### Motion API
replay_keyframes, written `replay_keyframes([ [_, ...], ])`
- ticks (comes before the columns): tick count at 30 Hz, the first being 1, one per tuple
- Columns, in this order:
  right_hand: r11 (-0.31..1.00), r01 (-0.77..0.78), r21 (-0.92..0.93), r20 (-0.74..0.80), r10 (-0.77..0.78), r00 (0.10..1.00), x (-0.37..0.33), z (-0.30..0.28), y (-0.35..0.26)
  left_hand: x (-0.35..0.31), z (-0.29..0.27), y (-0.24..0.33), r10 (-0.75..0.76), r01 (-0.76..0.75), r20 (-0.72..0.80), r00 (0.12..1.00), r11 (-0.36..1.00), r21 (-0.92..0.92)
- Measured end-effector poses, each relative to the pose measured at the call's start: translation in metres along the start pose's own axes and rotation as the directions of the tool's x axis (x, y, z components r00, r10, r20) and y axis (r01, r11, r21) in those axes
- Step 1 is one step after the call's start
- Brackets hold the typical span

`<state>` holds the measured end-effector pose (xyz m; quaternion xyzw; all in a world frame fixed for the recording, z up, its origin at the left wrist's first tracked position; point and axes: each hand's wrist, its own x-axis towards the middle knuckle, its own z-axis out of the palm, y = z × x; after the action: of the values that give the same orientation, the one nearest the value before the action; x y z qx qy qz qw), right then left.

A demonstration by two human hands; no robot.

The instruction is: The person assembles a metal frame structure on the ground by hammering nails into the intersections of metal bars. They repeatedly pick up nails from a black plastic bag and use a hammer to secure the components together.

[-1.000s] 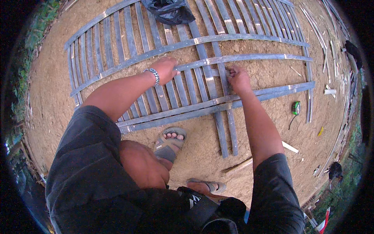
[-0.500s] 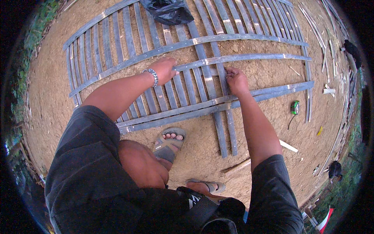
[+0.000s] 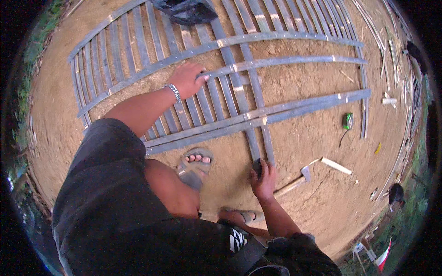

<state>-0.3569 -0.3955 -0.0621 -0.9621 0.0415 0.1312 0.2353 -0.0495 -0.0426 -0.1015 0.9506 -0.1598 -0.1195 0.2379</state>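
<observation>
Head view, looking down: a flat lattice of grey split-bamboo slats (image 3: 152,60) lies on bare brown earth (image 3: 299,202), with long cross strips laid over the upright slats.

Left hand (image 3: 188,79): pressed palm-down on the end of a long grey cross strip (image 3: 294,60), fingers spread and not curled around it. A metal chain bracelet (image 3: 174,92) sits on the wrist. Its position matches the earlier frames.

Right hand (image 3: 263,177): one second ago it rested high on the lattice, at the point where a vertical slat meets the cross strips. It has since dropped to the near end of that grey vertical bamboo slat (image 3: 239,92) and is clenched around the slat's bottom tip, which projects past the lowest pair of cross strips (image 3: 258,120).

Meaning of the change, as a judgement: work has passed from the weave point to the slat end, where the slat can be slid or aligned lengthwise while the other hand pins the cross strip.

Surroundings: a sandalled foot (image 3: 195,165) stands just below the lattice. A wooden-handled hammer (image 3: 297,180) lies beside the right hand. A small green tape-like object (image 3: 347,121) lies further right, and a black plastic bag (image 3: 186,10) rests at the top edge.
</observation>
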Motion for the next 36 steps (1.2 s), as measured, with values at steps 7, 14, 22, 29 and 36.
replay_keyframes([
  [7, 0.943, -0.327, 0.061, -0.324, 0.328, 0.887, -0.043, 0.024, 0.045, 0.003, 0.024, -0.033, 0.083, -0.078, -0.131, 0.988, 0.996, 0.038],
  [14, 0.383, -0.919, 0.096, -0.292, 0.893, 0.342, -0.107, 0.042, 0.162, 0.009, 0.019, -0.029, 0.073, -0.069, -0.094, 0.993, 0.997, 0.045],
  [22, 0.261, -0.684, 0.681, -0.151, 0.964, 0.218, -0.100, 0.055, 0.123, 0.007, 0.004, -0.006, -0.022, 0.019, -0.054, 0.998, 0.998, -0.063],
  [29, 0.706, -0.370, 0.603, 0.112, 0.385, 0.916, -0.007, -0.026, -0.012, 0.004, -0.002, -0.007, -0.080, 0.075, -0.081, 0.994, 0.995, -0.060],
  [36, 0.959, -0.023, 0.282, 0.181, -0.029, 0.983, 0.139, -0.040, -0.100, 0.007, -0.007, 0.004, -0.270, 0.271, 0.027, 0.962, 0.951, -0.148],
])
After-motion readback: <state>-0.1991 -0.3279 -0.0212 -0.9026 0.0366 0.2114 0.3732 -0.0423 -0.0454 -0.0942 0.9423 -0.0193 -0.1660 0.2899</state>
